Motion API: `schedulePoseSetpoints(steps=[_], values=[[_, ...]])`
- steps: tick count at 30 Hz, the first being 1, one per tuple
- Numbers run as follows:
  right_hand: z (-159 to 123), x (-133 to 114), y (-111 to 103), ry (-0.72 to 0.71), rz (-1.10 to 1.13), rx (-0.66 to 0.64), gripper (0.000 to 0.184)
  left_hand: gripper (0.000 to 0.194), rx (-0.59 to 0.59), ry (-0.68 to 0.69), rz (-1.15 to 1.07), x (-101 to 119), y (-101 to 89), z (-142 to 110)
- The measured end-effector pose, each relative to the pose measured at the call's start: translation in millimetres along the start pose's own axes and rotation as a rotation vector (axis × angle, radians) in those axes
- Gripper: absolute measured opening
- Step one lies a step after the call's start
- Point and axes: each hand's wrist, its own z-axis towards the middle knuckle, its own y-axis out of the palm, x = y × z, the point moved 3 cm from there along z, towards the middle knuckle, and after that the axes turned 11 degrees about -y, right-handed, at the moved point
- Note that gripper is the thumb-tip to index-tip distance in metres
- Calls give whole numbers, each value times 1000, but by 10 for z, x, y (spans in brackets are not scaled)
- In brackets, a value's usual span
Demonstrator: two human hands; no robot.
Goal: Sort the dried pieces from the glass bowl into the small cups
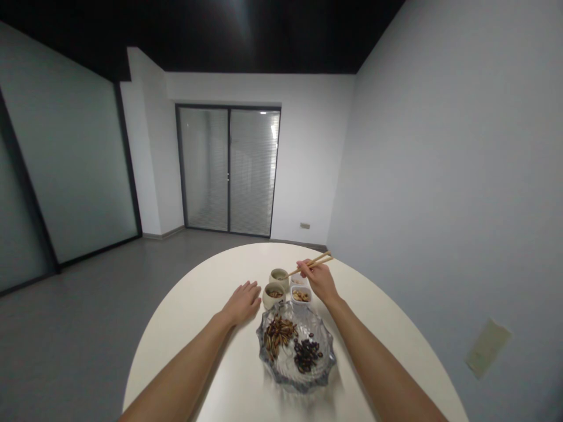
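My right hand (320,278) is closed round a pair of wooden chopsticks (323,258), whose tips reach left to the far pale-green cup (280,276). What lies between the tips, if anything, is too small to make out. My left hand (244,301) rests flat on the table, fingers stretched, just left of the near pale-green cup (273,296), which has brown bits in it. A small white dish (301,295) of pale, nut-like pieces stands right of the cups. Behind it, a second white dish (297,280) is partly hidden by my right hand.
A scalloped glass plate (295,382) lies nearest me, holding a pile of slender brown pieces (280,334) and a pile of dark, bean-like pieces (307,354). Everything stands on a round white table (189,305). A grey wall (440,205) rises close on the right.
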Motion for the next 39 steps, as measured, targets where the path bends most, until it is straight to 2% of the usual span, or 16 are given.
schedulePoseSetpoints(steps=[6,13,19,22,24,30,39], values=[[-120,15,-200,6,15,72,51,48,7,10,29,24,-4,-12],[-304,-22,-308,11,123,72,46,45,22,6,39,34,9,-23],[-579,-186,-546,32,48,164,56,49,6,-4,26,32,10,-20],[-681,-270,-676,45,54,105,59,49,5,-4,22,24,14,-18],[-714,-312,-716,38,44,18,57,50,7,0,23,17,19,-16],[-721,-403,-680,-51,-52,-198,50,50,13,7,45,0,49,6],[-723,-458,-650,-124,-115,-327,59,50,13,-3,33,-13,67,15]])
